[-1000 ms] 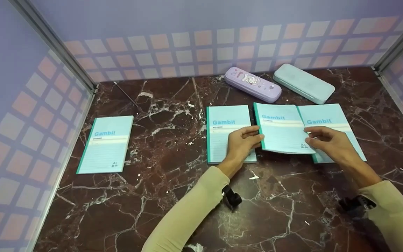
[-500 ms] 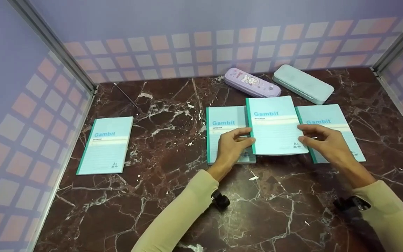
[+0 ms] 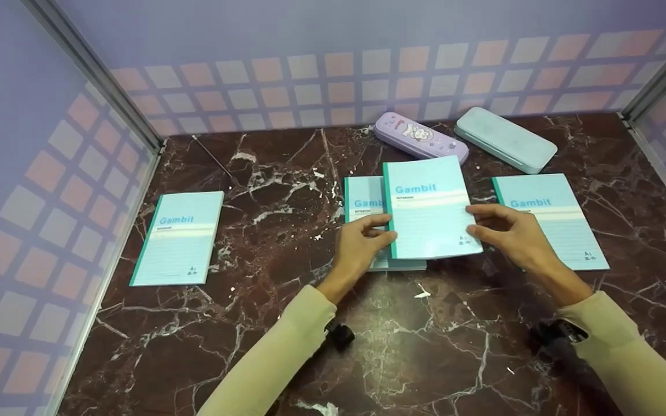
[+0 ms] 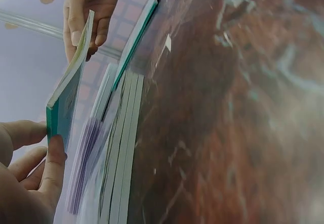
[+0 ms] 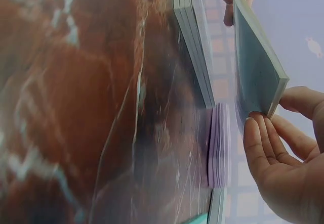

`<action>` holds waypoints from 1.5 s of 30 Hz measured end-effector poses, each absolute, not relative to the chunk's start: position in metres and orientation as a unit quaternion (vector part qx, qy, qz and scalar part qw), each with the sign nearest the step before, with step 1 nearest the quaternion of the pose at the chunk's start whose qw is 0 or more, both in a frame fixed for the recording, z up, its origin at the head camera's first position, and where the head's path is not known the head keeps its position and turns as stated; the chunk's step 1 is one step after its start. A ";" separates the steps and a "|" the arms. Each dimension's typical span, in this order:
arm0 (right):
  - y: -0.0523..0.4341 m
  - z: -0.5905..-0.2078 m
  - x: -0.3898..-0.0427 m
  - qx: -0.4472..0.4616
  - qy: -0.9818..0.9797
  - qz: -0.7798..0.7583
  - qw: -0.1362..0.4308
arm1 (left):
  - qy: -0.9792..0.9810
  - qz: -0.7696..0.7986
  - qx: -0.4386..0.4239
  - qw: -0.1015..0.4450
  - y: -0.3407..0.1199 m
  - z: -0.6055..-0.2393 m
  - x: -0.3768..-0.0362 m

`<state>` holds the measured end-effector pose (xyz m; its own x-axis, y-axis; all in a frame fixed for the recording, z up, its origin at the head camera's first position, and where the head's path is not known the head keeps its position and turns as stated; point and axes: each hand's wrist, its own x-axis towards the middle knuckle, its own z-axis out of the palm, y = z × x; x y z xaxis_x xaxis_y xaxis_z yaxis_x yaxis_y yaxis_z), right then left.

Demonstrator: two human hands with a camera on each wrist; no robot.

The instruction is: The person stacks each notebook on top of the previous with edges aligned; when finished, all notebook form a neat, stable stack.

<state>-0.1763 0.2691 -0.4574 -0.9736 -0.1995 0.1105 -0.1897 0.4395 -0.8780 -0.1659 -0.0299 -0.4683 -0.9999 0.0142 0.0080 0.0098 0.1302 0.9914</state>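
Observation:
A light blue "Gambit" notebook (image 3: 429,207) with a green spine is held above the dark marble table (image 3: 287,323). My left hand (image 3: 361,245) pinches its left spine edge (image 4: 56,120), and my right hand (image 3: 503,232) pinches its right edge (image 5: 263,90). It hovers partly over a small stack of the same notebooks (image 3: 363,209), seen edge-on (image 4: 124,148) in the left wrist view and in the right wrist view (image 5: 195,47). Another notebook (image 3: 550,221) lies flat just right of my right hand.
A fourth notebook (image 3: 180,237) lies far left near the wall. A purple pencil case (image 3: 421,137) and a pale green pencil case (image 3: 505,138) lie at the back. A thin dark rod (image 3: 213,157) rests at the back left. Checked walls enclose the table.
Both hands have lifted the notebook off the right-hand one and carried it left, so it now hangs over the middle stack. The right notebook is fully uncovered.

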 end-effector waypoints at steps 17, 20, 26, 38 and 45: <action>0.223 -0.463 -0.184 -0.129 0.839 -0.528 0.018 | 0.772 0.635 -0.018 -0.002 -0.072 -0.474 -0.158; 0.217 -0.465 -0.185 -0.128 0.840 -0.526 0.026 | 0.778 0.628 -0.023 -0.004 -0.078 -0.473 -0.157; 0.206 -0.469 -0.186 -0.132 0.845 -0.518 0.029 | 0.794 0.607 -0.027 -0.008 -0.088 -0.474 -0.155; 0.192 -0.479 -0.184 -0.132 0.848 -0.512 0.039 | 0.818 0.573 -0.031 -0.021 -0.099 -0.477 -0.150; 0.189 -0.483 -0.185 -0.141 0.863 -0.484 0.035 | 0.833 0.552 -0.031 -0.033 -0.100 -0.482 -0.149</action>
<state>-0.1851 0.1894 -0.4827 -0.9577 -0.2773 0.0769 -0.2102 0.4914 -0.8452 -0.1491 -0.0996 -0.4822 -0.9960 -0.0874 0.0208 -0.0148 0.3884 0.9214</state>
